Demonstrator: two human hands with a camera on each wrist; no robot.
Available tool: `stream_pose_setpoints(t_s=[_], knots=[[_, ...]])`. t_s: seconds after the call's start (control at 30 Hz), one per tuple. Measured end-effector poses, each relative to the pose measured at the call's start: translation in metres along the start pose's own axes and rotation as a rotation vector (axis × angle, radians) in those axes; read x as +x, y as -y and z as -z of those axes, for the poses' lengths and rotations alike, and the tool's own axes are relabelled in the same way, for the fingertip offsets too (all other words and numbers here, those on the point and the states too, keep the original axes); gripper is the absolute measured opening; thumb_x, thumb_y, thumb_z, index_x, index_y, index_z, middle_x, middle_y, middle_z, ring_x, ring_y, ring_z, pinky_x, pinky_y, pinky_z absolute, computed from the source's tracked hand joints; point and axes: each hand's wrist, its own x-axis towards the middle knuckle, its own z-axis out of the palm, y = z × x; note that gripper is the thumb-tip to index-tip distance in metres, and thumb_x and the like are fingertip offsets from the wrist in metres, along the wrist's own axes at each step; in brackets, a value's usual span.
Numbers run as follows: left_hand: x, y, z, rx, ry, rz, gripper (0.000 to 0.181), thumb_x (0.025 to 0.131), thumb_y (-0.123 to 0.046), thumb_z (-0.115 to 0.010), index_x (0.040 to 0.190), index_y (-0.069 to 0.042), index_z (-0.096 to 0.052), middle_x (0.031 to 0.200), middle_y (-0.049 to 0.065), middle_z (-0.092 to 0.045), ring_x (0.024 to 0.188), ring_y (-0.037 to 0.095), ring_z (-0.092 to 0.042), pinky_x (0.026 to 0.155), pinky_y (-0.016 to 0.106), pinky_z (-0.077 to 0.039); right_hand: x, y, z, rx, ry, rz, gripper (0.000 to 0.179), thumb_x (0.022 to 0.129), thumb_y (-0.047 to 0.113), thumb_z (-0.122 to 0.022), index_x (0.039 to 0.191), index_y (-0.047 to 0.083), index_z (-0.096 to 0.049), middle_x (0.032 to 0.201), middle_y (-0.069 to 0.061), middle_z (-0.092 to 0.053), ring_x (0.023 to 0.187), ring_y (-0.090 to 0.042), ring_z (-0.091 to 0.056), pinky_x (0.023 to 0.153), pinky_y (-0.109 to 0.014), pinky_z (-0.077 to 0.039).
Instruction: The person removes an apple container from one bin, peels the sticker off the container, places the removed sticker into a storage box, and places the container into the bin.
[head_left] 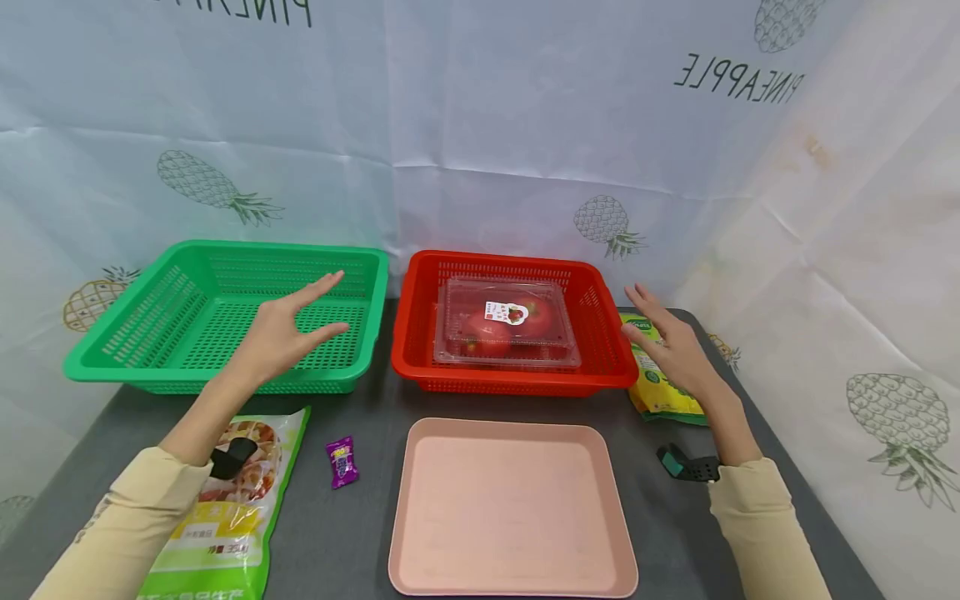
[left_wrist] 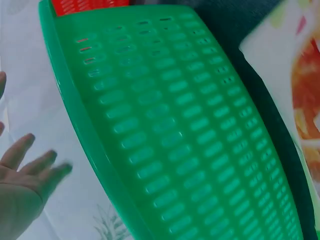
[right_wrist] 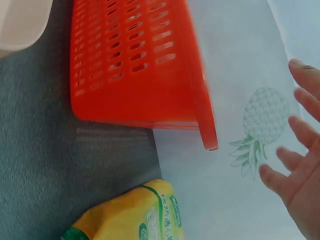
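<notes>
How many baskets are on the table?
2: the green basket at the back left of the table, and the red basket just right of it, with a clear box inside.

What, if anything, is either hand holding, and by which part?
Nothing is held. The left hand is empty near the green basket; the right hand is empty near the red basket.

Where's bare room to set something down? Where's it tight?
Free: pink tray; green basket, left hand over it; table between tray and right sleeve, nearer than the yellow bag; slim strip between purple packet and tray. Crowded: red basket, its middle taken by the tomato pack; near left, where the green-and-white bag lies under the left forearm.
</notes>
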Motion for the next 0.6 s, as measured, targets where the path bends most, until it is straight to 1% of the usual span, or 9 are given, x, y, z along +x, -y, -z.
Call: stream_pose_setpoints(t_s=[0.1,0.17,0.2,0.27,0.33,0.4,0.43,0.5,0.6], knots=[[0.001,-0.001,-0.002,-0.061,-0.026,0.021,0.066,0.085,-0.021,-0.074,0.144,-0.017,-0.044,0.127,0.019,-0.059,0.072,0.032,-0.063,0.069,0.044,-0.053,-0.001,-0.002,0.001,0.117,-0.018,0.016,0.057,0.095,0.012,-0.058,0.148,0.009,-0.036,0.153,-0.015,-0.028,0.139,-0.037,-0.027,0.097,-0.06,-0.036],[0.002,-0.002,-0.004,-0.113,-0.024,0.047,0.062,0.085,-0.021,-0.074,0.141,-0.016,-0.049,0.123,0.018,-0.061,0.103,0.036,-0.063,0.08,0.049,-0.052,-0.001,-0.003,0.002,0.186,-0.009,0.012,0.053,0.095,0.009,-0.057,0.145,0.005,-0.04,0.151,-0.018,-0.033,0.138,-0.036,-0.031,0.097,-0.048,-0.042],[0.002,-0.003,-0.005,-0.143,-0.021,0.056,0.059,0.086,-0.022,-0.074,0.14,-0.015,-0.05,0.135,0.016,-0.054,0.115,0.036,-0.057,0.083,0.047,-0.052,-0.002,-0.003,0.002,0.229,0.0,0.011,0.051,0.096,0.008,-0.056,0.144,0.003,-0.041,0.149,-0.019,-0.036,0.136,-0.033,-0.036,0.094,-0.042,-0.045],[0.003,-0.005,-0.006,-0.189,-0.006,0.087,0.055,0.087,-0.026,-0.072,0.138,-0.015,-0.053,0.134,0.013,-0.056,0.116,0.033,-0.058,0.078,0.036,-0.054,-0.002,-0.004,0.003,0.312,0.028,0.008,0.048,0.096,0.007,-0.055,0.141,-0.002,-0.042,0.143,-0.017,-0.045,0.129,-0.026,-0.047,0.089,-0.031,-0.048],[0.004,-0.007,-0.006,-0.223,0.014,0.111,0.054,0.087,-0.03,-0.071,0.137,-0.015,-0.054,0.133,0.012,-0.056,0.116,0.032,-0.057,0.079,0.035,-0.054,-0.003,-0.004,0.003,0.384,0.049,-0.006,0.046,0.097,0.007,-0.055,0.139,-0.004,-0.044,0.136,-0.016,-0.053,0.119,-0.022,-0.057,0.083,-0.025,-0.051],[0.004,-0.01,-0.008,-0.261,0.034,0.128,0.053,0.088,-0.031,-0.071,0.136,-0.015,-0.055,0.133,0.01,-0.057,0.117,0.029,-0.057,0.081,0.034,-0.053,-0.003,-0.005,0.003,0.442,0.061,-0.017,0.045,0.096,0.007,-0.056,0.138,-0.005,-0.045,0.13,-0.014,-0.058,0.109,-0.018,-0.064,0.08,-0.027,-0.052],[0.005,-0.011,-0.008,-0.275,0.045,0.137,0.053,0.088,-0.032,-0.071,0.136,-0.015,-0.055,0.133,0.01,-0.057,0.117,0.029,-0.057,0.084,0.04,-0.052,-0.003,-0.005,0.003,0.454,0.065,-0.029,0.045,0.095,0.007,-0.057,0.137,-0.005,-0.046,0.129,-0.012,-0.059,0.107,-0.019,-0.065,0.08,-0.029,-0.053],[0.006,-0.014,-0.011,-0.308,0.063,0.142,0.053,0.088,-0.031,-0.07,0.135,-0.013,-0.055,0.132,0.011,-0.058,0.118,0.028,-0.057,0.088,0.048,-0.049,-0.002,-0.005,0.002,0.466,0.073,-0.054,0.045,0.094,0.009,-0.06,0.137,-0.003,-0.048,0.131,-0.014,-0.058,0.106,-0.021,-0.065,0.08,-0.031,-0.053],[0.008,-0.018,-0.016,-0.341,0.086,0.144,0.052,0.088,-0.03,-0.071,0.134,-0.011,-0.056,0.131,0.012,-0.058,0.118,0.029,-0.057,0.089,0.048,-0.049,0.0,-0.006,0.0,0.523,0.1,-0.085,0.045,0.094,0.008,-0.06,0.137,-0.002,-0.049,0.132,-0.014,-0.056,0.108,-0.021,-0.064,0.08,-0.034,-0.052]])
